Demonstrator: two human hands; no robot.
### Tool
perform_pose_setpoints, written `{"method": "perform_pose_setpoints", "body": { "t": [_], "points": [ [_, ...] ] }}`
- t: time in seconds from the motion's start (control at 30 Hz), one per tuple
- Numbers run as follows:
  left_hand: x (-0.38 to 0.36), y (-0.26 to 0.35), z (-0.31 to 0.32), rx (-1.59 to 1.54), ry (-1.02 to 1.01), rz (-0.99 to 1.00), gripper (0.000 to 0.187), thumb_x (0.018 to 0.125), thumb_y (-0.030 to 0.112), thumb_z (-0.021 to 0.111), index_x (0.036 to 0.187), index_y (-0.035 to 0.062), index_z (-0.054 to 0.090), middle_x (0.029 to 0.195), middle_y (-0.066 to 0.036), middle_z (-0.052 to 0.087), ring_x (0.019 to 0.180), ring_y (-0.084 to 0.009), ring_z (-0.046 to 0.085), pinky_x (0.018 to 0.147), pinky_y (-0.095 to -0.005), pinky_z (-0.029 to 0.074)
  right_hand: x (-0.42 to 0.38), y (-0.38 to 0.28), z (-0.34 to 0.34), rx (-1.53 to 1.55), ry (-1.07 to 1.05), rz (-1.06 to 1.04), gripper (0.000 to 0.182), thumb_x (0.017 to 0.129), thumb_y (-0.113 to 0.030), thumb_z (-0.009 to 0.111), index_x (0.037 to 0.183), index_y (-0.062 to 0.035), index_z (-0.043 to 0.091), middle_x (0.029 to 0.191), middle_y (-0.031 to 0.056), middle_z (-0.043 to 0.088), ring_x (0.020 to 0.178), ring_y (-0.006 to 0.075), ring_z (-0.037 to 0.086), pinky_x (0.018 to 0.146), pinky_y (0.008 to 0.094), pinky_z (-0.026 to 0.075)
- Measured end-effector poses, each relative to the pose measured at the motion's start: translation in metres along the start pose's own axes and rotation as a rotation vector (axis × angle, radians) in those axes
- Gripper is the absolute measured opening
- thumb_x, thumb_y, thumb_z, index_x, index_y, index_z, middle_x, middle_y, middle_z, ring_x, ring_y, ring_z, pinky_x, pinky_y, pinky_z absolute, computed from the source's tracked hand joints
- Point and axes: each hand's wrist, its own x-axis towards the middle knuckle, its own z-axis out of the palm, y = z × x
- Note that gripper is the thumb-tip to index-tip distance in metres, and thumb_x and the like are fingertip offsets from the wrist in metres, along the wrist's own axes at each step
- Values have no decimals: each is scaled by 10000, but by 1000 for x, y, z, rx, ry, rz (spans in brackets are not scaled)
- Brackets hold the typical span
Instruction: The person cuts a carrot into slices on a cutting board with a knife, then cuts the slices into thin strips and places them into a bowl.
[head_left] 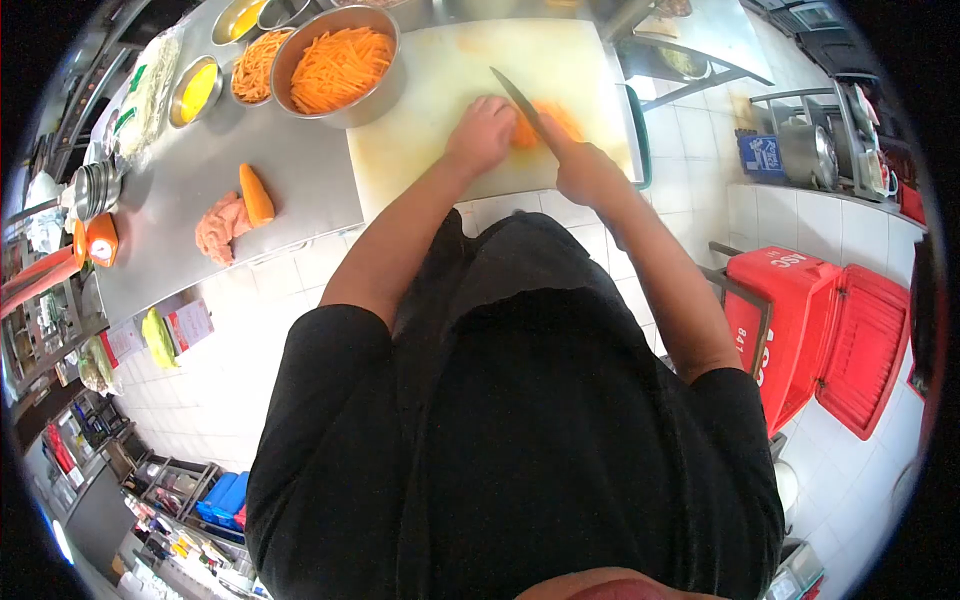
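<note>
My right hand (588,172) is wrapped round the handle of a knife (521,104), whose blade points up and to the left over the white cutting board (430,150). Just left of the blade, my left hand (482,134) rests with its fingers bent together on orange carrot pieces; what lies under the fingertips is hidden. More cut carrot (560,122) lies on the board right of the blade. A large metal bowl (388,98) heaped with carrot strips (340,68) stands at the board's upper left.
Left of the board, a whole carrot (256,195) lies beside a crumpled pink cloth (222,228) on the steel counter (300,170). Smaller bowls, one with yellow contents (198,92), stand at the upper left. An open red bin (790,325) is at the right.
</note>
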Motion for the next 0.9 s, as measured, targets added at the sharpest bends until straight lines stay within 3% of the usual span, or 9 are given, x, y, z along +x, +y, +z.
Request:
{"method": "perform_pose_setpoints", "body": {
  "t": [0.03,0.13,0.3,0.5,0.67,0.77,0.9],
  "points": [
    [2,1,-2,-1,13,10,163,935,120,634,1079,46,654,1197,-155,626,1171,-376,563,1050,-469,471,1,0,4,-48,-29,21,910,864,-5,558,1669,-244,207,992,290,733,965,447,724,857,561,558],
    [1,0,0,-17,32,11,159,933,114,637,1075,45,651,1188,-154,629,1163,-380,566,1048,-473,470,2,6,48,-24,59,95,909,870,-14,564,1669,-260,205,1015,297,731,982,444,723,871,566,554],
    [8,-1,-2,-14,40,16,169,937,118,640,1088,43,651,1186,-157,627,1161,-382,565,1046,-477,469,8,6,17,-105,22,35,914,875,-15,563,1670,-275,195,1009,290,734,963,443,729,856,561,556],
    [3,-2,-3,-37,41,0,173,944,117,636,1097,38,653,1192,-167,625,1167,-387,564,1049,-482,468,3,6,55,-23,74,104,917,873,-11,564,1668,-284,199,986,282,735,949,438,733,849,546,563],
    [3,-2,-1,-82,17,-48,209,942,128,641,1129,35,659,1219,-170,624,1189,-388,562,1069,-487,460,12,13,34,-57,69,39,919,867,-3,565,1668,-279,207,1009,289,734,954,442,730,864,547,561],
    [-3,2,0,-159,211,-30,181,949,127,611,1100,35,647,1187,-183,617,1175,-406,551,1039,-491,464,4,5,22,-75,45,20,915,864,-4,569,1665,-268,216,1022,282,737,958,437,731,870,537,565],
    [-9,-3,-7,-106,95,-47,205,943,119,637,1132,41,657,1246,-176,606,1188,-392,556,1062,-481,464,-7,-17,-3,-121,8,21,907,859,-9,580,1664,-229,225,1030,283,736,968,434,729,878,527,567]
  ]
}}
